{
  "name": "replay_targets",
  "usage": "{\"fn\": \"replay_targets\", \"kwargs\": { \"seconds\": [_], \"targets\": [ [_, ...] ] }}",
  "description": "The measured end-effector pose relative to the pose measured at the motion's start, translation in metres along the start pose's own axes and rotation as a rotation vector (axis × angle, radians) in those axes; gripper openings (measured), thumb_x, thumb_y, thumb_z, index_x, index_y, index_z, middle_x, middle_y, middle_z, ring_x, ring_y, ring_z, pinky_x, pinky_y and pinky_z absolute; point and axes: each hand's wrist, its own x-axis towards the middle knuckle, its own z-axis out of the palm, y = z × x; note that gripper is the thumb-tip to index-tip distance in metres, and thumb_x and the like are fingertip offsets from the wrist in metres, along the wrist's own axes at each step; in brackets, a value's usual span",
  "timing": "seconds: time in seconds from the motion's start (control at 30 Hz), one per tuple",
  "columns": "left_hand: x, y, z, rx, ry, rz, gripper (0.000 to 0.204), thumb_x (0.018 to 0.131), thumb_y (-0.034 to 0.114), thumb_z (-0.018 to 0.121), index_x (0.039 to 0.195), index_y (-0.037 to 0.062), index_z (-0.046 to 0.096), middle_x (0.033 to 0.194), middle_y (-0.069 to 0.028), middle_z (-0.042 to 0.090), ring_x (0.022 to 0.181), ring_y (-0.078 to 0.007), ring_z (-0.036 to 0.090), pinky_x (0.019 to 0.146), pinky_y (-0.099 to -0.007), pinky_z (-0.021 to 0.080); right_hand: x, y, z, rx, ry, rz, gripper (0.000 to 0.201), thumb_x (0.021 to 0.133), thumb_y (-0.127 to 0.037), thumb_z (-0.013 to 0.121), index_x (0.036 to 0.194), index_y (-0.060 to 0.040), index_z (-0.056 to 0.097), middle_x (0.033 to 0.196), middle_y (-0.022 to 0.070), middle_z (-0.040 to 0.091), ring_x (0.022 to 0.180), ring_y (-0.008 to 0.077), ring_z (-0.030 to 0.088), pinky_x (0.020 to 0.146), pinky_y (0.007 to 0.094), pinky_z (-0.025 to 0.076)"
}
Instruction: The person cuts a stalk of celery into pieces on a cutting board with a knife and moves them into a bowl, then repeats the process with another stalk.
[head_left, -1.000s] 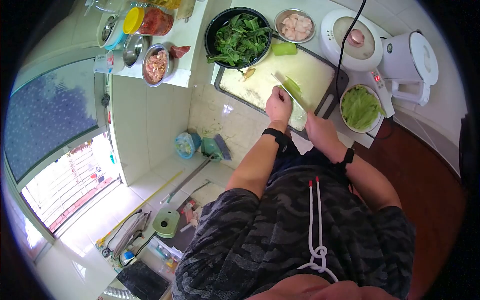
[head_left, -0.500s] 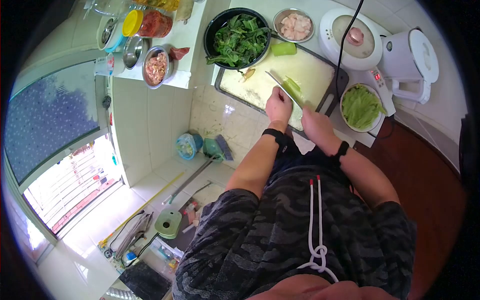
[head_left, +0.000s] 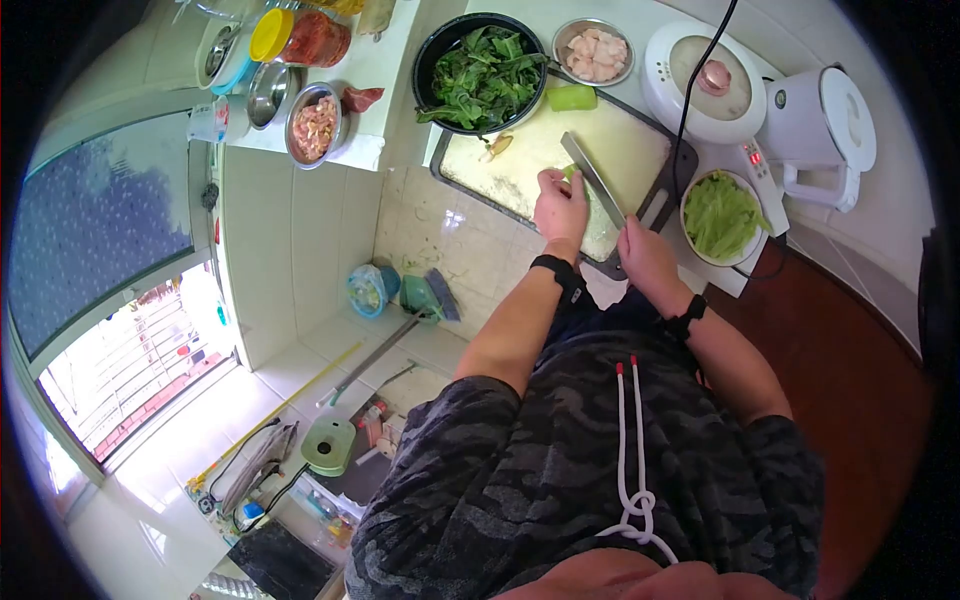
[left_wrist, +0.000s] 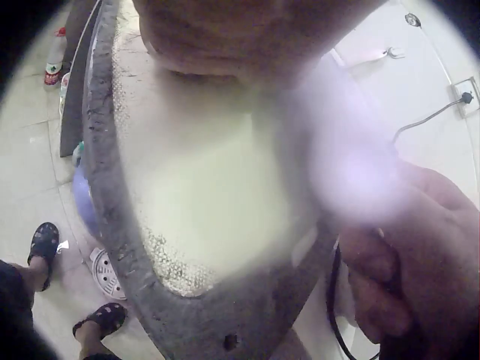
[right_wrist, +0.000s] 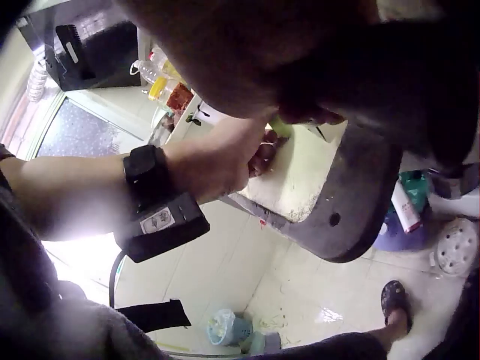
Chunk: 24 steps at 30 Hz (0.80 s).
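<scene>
The right hand [head_left: 648, 258] grips the handle of a knife [head_left: 592, 178], its blade slanting up and left above the cutting board [head_left: 490, 170]. Beside the blade, the left hand [head_left: 561, 211] has curled fingers pinching a green vegetable piece [head_left: 571, 173], partly hidden by the fingers. Another pale green piece [head_left: 572, 98] lies at the board's far edge. In the right wrist view the left hand [right_wrist: 217, 156] holds the green piece [right_wrist: 280, 126] over the board. The left wrist view shows the right hand [left_wrist: 405, 262] around the knife handle, with the blade blurred.
Beyond the board stand a black pot [head_left: 427, 70] of leafy greens and a metal bowl of pale meat [head_left: 595, 54]. A white cooker [head_left: 655, 80], a kettle [head_left: 795, 125] and a bowl of sliced greens [head_left: 720, 215] are at the right. A black cable [head_left: 684, 115] crosses the board's right corner.
The knife blade has swung away from the left hand, its tip moving right and farther over the board. The left hand has shifted slightly, and its fingers now cover much of the green piece.
</scene>
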Motion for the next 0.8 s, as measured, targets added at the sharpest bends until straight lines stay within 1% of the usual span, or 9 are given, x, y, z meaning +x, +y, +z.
{"fn": "replay_targets", "kwargs": {
  "seconds": [0.13, 0.2, 0.23, 0.3, 0.4, 0.47, 0.6, 0.7, 0.8],
  "targets": [
    [0.005, -0.008, 0.009, 0.009, 0.032, 0.041, 0.022, 0.090, 0.030, 0.059, 0.092, 0.0092, 0.053, 0.066, -0.0101, 0.065, 0.064, -0.0339, 0.064, 0.059, -0.0445, 0.048, 0.001, -0.004, -0.004, -0.020, 0.015, 0.009, 0.024, 0.093, -0.021, 0.049, 0.106, -0.0023, 0.055, 0.071, 0.0219, 0.063, 0.067, 0.0419, 0.062, 0.060, 0.0550, 0.047],
    [0.008, -0.006, 0.007, 0.096, -0.028, 0.066, 0.029, 0.089, 0.035, 0.059, 0.079, 0.0069, 0.058, 0.067, -0.0126, 0.065, 0.064, -0.0338, 0.064, 0.061, -0.0420, 0.049, 0.001, -0.005, -0.004, -0.025, -0.002, 0.014, 0.026, 0.093, -0.023, 0.048, 0.107, -0.0022, 0.055, 0.072, 0.0213, 0.064, 0.068, 0.0414, 0.063, 0.062, 0.0548, 0.048],
    [0.008, -0.002, 0.005, 0.098, -0.027, 0.069, 0.029, 0.089, 0.035, 0.059, 0.079, 0.0069, 0.058, 0.067, -0.0126, 0.065, 0.064, -0.0338, 0.064, 0.061, -0.0420, 0.049, 0.001, -0.004, -0.004, -0.019, -0.009, 0.017, 0.026, 0.093, -0.023, 0.048, 0.107, -0.0023, 0.055, 0.072, 0.0212, 0.064, 0.068, 0.0414, 0.063, 0.062, 0.0548, 0.048],
    [0.006, 0.006, 0.000, 0.081, -0.051, 0.048, 0.033, 0.089, 0.034, 0.057, 0.072, 0.0063, 0.059, 0.067, -0.0143, 0.064, 0.064, -0.0359, 0.063, 0.061, -0.0429, 0.049, 0.000, -0.005, -0.006, -0.012, -0.013, 0.025, 0.026, 0.093, -0.023, 0.048, 0.107, -0.0025, 0.055, 0.072, 0.0211, 0.064, 0.068, 0.0414, 0.063, 0.062, 0.0548, 0.048],
    [0.012, 0.001, 0.004, 0.143, -0.060, 0.074, 0.031, 0.089, 0.034, 0.057, 0.074, 0.0061, 0.059, 0.066, -0.0151, 0.064, 0.065, -0.0365, 0.064, 0.061, -0.0441, 0.050, -0.006, -0.008, -0.014, 0.000, 0.006, 0.015, 0.021, 0.093, -0.022, 0.049, 0.101, -0.0028, 0.054, 0.071, 0.0212, 0.064, 0.068, 0.0416, 0.063, 0.062, 0.0556, 0.047],
    [0.013, -0.003, 0.005, 0.160, -0.065, 0.087, 0.031, 0.089, 0.033, 0.057, 0.074, 0.0060, 0.059, 0.066, -0.0154, 0.064, 0.064, -0.0368, 0.064, 0.061, -0.0447, 0.050, -0.008, -0.009, -0.018, 0.008, -0.038, 0.005, 0.018, 0.092, -0.021, 0.049, 0.095, -0.0031, 0.052, 0.071, 0.0218, 0.064, 0.068, 0.0421, 0.063, 0.063, 0.0563, 0.047],
    [0.014, -0.001, 0.005, 0.175, -0.080, 0.085, 0.031, 0.090, 0.033, 0.056, 0.074, 0.0058, 0.059, 0.065, -0.0162, 0.064, 0.065, -0.0376, 0.064, 0.062, -0.0457, 0.050, -0.012, -0.009, -0.021, 0.012, -0.061, -0.005, 0.017, 0.092, -0.020, 0.049, 0.093, -0.0028, 0.051, 0.070, 0.0226, 0.063, 0.068, 0.0426, 0.063, 0.063, 0.0563, 0.047],
    [0.013, -0.001, 0.004, 0.175, -0.095, 0.085, 0.031, 0.090, 0.033, 0.055, 0.075, 0.0060, 0.060, 0.066, -0.0162, 0.064, 0.066, -0.0382, 0.064, 0.062, -0.0457, 0.050, -0.005, -0.006, -0.007, 0.038, -0.080, 0.004, 0.017, 0.091, -0.019, 0.050, 0.094, -0.0022, 0.051, 0.069, 0.0233, 0.061, 0.067, 0.0435, 0.062, 0.062, 0.0561, 0.046],
    [0.014, -0.004, 0.006, 0.184, -0.090, 0.097, 0.031, 0.090, 0.034, 0.054, 0.077, 0.0062, 0.059, 0.067, -0.0165, 0.065, 0.068, -0.0388, 0.064, 0.063, -0.0460, 0.050, 0.007, -0.002, 0.008, 0.083, -0.003, -0.055, 0.017, 0.092, -0.019, 0.050, 0.095, -0.0018, 0.050, 0.073, 0.0238, 0.061, 0.069, 0.0436, 0.061, 0.061, 0.0554, 0.045]
  ]
}}
